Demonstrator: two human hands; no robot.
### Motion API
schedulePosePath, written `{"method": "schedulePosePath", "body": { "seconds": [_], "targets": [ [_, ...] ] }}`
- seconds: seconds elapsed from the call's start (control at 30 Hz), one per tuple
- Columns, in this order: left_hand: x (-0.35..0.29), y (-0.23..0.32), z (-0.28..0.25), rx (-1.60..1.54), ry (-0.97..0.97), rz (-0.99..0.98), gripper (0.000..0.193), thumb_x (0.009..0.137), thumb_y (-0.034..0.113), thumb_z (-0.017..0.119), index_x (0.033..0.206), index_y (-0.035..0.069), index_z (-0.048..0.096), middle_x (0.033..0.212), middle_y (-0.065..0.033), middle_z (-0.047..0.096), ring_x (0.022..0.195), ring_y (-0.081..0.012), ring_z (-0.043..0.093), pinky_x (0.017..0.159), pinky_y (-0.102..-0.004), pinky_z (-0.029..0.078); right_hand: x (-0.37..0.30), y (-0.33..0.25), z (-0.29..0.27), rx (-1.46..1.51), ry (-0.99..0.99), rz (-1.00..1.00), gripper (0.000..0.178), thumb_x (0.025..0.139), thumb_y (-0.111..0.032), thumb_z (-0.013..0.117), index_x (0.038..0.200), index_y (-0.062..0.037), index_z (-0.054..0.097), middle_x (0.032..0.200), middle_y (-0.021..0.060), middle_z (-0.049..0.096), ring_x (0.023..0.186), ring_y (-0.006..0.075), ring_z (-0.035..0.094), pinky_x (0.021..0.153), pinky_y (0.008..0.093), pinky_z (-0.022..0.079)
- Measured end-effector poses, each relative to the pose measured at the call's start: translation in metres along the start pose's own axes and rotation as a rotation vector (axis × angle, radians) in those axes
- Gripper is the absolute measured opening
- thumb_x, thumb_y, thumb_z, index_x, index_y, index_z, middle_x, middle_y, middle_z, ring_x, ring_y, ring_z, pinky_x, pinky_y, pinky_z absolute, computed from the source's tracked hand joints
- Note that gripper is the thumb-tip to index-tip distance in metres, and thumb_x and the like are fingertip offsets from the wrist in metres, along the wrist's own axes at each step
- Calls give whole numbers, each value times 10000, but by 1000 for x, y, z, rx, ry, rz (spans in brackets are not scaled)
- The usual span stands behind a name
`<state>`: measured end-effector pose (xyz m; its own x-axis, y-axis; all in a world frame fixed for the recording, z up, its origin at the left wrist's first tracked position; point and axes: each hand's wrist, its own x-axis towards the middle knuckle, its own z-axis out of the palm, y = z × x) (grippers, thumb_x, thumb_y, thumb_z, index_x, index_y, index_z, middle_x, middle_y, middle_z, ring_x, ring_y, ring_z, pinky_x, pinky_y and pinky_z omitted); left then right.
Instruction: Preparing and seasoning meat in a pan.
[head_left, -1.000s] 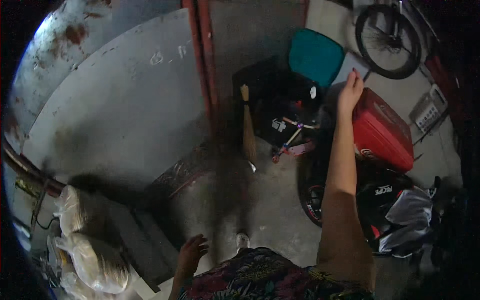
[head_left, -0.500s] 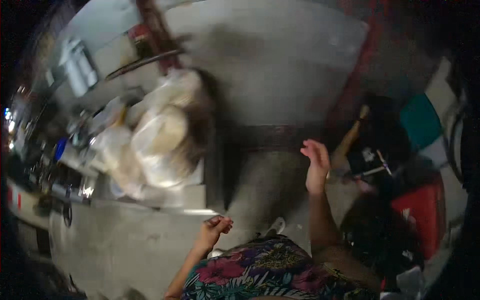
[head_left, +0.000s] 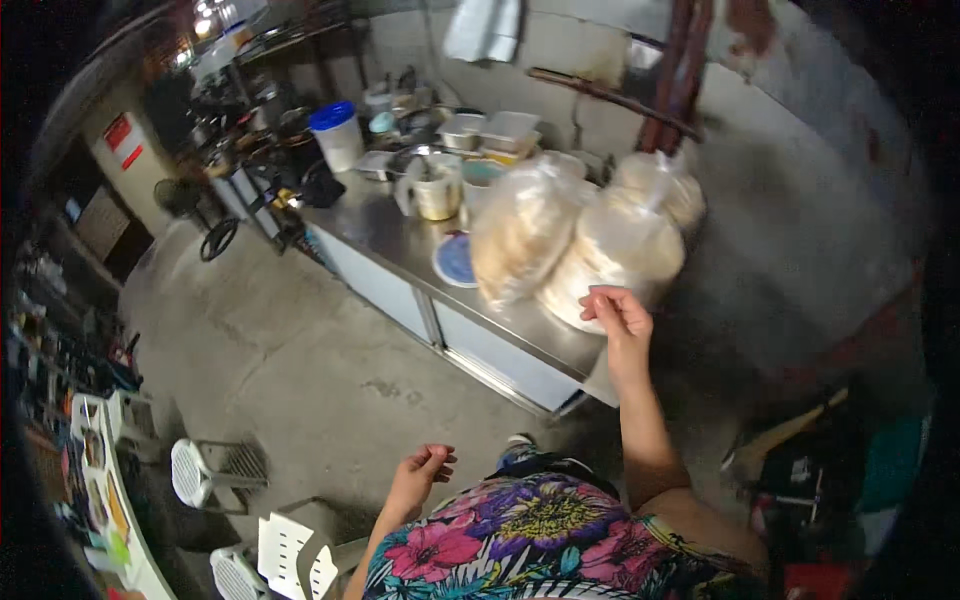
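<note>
My right hand (head_left: pixel 624 330) is raised in front of the right end of a steel counter (head_left: pixel 385 235), its fingers loosely bent and apart with nothing visible in them. It overlaps the lower edge of a clear plastic bag of pale food (head_left: pixel 625 245) in the view; whether it touches the bag I cannot tell. Beside that bag stands another plastic bag with light brown contents (head_left: pixel 525 235). Low by my body, my left hand (head_left: pixel 418 480) hangs over the floor with its fingers curled in and the thumb against them, apparently holding nothing.
A blue lid (head_left: pixel 455 260), a measuring jug (head_left: pixel 437 190), a blue-lidded tub (head_left: pixel 337 135) and stacked containers (head_left: pixel 510 132) crowd the counter. White stools (head_left: pixel 205 475) and a white chair (head_left: pixel 290 560) stand at lower left. Dark clutter lies at right, near a teal object (head_left: pixel 895 465).
My view has swung left, so the counter and bags now sit further right and the stools have come into view. My right hand now appears in front of the bags; both hands stay similarly posed.
</note>
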<state>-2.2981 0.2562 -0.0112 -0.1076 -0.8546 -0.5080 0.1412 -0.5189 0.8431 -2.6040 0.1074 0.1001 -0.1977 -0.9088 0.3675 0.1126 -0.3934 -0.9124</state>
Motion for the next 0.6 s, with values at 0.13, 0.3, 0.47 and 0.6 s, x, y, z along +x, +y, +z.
{"method": "schedulePosePath", "body": {
  "seconds": [0.13, 0.3, 0.47, 0.6],
  "targets": [
    [8, 5, -51, -170, 163, 22, 321, 938, 292, 550, 1078, 7, 601, 921, -49, 633, 754, -124, 580, 703, -269, 482, 51, 29, 92, 47, -136, 55, 153, 916, -92, 561, 1033, 0, 596, 880, 93, 647, 740, 119, 580, 709, 250, 481],
    [43, 25, -126, -227, 315, 64, 292, 937, 264, 552, 1058, 4, 602, 901, -53, 635, 744, -129, 585, 693, -276, 482, 126, 81, 221, 319, -289, 222, 213, 905, -81, 558, 1110, -24, 561, 927, 89, 639, 739, 133, 589, 708, 257, 485],
    [102, 63, -202, -250, 500, 40, 281, 937, 247, 554, 1053, -5, 598, 890, -50, 643, 726, -138, 596, 678, -277, 483, 222, 134, 332, 554, -352, 281, 317, 888, -93, 573, 1190, -27, 502, 1068, 105, 589, 848, 179, 592, 729, 298, 481],
    [143, 121, -251, -290, 618, 56, 261, 937, 231, 552, 1058, 4, 595, 883, -41, 644, 715, -132, 594, 666, -276, 484, 325, 178, 405, 732, -273, 375, 365, 861, -88, 599, 1195, -12, 476, 1035, 104, 584, 884, 217, 582, 740, 322, 482]
  ]
}}
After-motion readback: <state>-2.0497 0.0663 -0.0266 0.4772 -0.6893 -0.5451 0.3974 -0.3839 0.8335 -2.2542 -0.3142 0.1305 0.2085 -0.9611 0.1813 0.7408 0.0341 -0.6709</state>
